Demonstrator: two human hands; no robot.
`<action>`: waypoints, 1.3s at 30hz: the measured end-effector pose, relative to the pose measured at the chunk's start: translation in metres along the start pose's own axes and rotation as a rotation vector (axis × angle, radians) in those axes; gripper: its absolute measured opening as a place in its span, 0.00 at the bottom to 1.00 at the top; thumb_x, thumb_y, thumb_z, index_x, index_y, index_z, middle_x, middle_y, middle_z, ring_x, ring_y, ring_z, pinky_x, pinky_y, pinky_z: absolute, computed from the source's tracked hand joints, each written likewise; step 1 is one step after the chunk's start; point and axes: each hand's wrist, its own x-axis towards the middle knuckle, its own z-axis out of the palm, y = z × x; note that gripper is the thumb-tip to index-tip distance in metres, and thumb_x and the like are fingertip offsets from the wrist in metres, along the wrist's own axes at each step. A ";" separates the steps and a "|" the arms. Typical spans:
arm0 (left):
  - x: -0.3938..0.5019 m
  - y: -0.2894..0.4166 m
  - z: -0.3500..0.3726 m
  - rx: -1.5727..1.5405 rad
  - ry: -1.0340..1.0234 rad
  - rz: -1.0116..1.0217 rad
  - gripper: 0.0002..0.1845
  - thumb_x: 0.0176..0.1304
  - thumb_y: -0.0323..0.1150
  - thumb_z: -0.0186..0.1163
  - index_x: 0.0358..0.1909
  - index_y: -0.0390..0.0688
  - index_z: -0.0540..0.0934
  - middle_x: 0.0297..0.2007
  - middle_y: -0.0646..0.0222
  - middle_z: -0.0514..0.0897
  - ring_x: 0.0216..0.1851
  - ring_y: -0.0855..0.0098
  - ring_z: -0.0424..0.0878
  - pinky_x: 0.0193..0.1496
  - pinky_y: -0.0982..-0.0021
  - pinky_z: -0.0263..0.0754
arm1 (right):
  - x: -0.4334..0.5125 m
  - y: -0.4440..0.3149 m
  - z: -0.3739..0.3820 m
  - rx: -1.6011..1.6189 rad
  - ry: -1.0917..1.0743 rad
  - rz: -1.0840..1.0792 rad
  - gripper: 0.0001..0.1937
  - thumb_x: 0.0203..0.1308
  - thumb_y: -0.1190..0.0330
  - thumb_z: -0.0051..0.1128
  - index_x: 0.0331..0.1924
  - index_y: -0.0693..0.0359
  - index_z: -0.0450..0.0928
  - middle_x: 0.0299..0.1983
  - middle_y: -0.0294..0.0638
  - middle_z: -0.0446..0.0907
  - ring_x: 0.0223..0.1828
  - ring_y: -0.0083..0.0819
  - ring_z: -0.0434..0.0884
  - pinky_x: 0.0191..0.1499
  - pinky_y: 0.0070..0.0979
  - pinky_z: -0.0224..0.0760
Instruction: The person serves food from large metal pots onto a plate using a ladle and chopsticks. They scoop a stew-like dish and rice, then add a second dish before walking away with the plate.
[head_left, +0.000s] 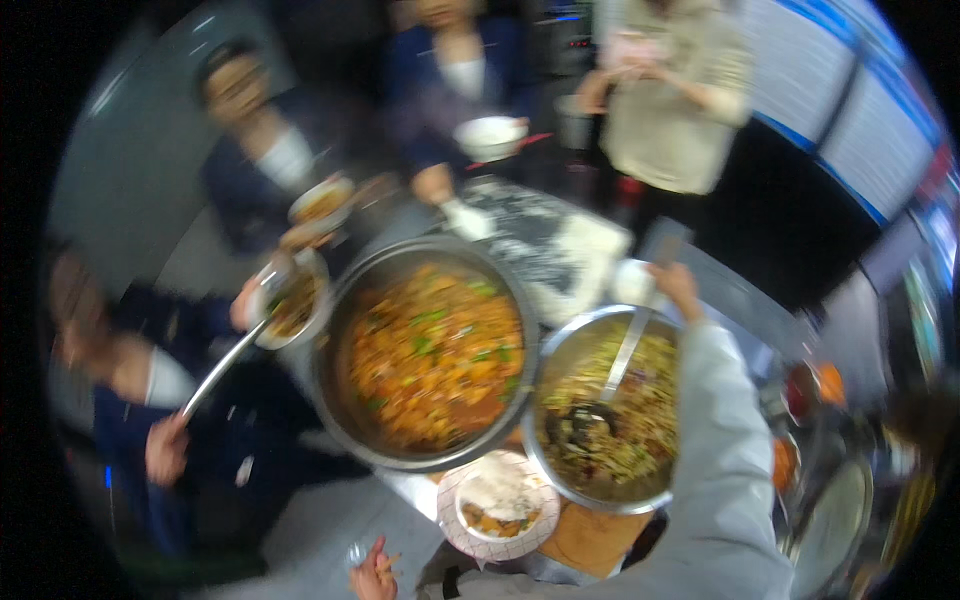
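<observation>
My right hand (679, 289), at the end of a light grey sleeve, grips the upper handle of a metal ladle (626, 356). The ladle's bowl rests in chopped, cabbage-like vegetables (637, 420) inside a steel basin (534, 427). At the bottom edge is my left hand (375, 576), partly cut off; blur hides whether it holds anything, though a small clear object (356, 553) shows beside it. Between my arms, a white bowl of rice and stew (499, 499) sits on a patterned plate (450, 525). A large metal pot (334, 405) of orange-brown stew with green pieces stands left of the basin.
Across the table, a person holds a white bowl (491, 137) and a white scoop (469, 220) over a tray of rice (592, 255). At left, another person's hand (166, 450) holds a long-handled ladle (225, 367) over a bowl (262, 304). Containers (787, 465) stand at right.
</observation>
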 end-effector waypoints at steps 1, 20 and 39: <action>-0.008 -0.004 -0.001 -0.110 0.074 -0.055 0.13 0.64 0.36 0.52 0.44 0.41 0.81 0.21 0.51 0.78 0.20 0.50 0.75 0.25 0.56 0.67 | 0.002 0.007 0.002 0.034 -0.026 0.052 0.27 0.50 0.45 0.60 0.35 0.67 0.82 0.34 0.51 0.83 0.39 0.43 0.83 0.41 0.37 0.73; 0.038 0.055 0.043 -0.059 -0.046 0.206 0.13 0.58 0.24 0.50 0.41 0.28 0.78 0.36 0.44 0.82 0.36 0.51 0.81 0.42 0.61 0.74 | -0.268 0.045 -0.173 0.862 -0.807 -0.378 0.21 0.59 0.74 0.49 0.58 0.62 0.65 0.39 0.46 0.81 0.35 0.30 0.83 0.23 0.16 0.74; 0.100 0.032 0.021 -0.389 -0.146 0.750 0.18 0.53 0.20 0.53 0.46 0.42 0.80 0.28 0.50 0.81 0.27 0.52 0.80 0.30 0.63 0.73 | -0.494 0.017 -0.087 0.819 -0.637 0.488 0.07 0.62 0.69 0.50 0.38 0.64 0.67 0.20 0.36 0.68 0.11 0.24 0.68 0.11 0.24 0.63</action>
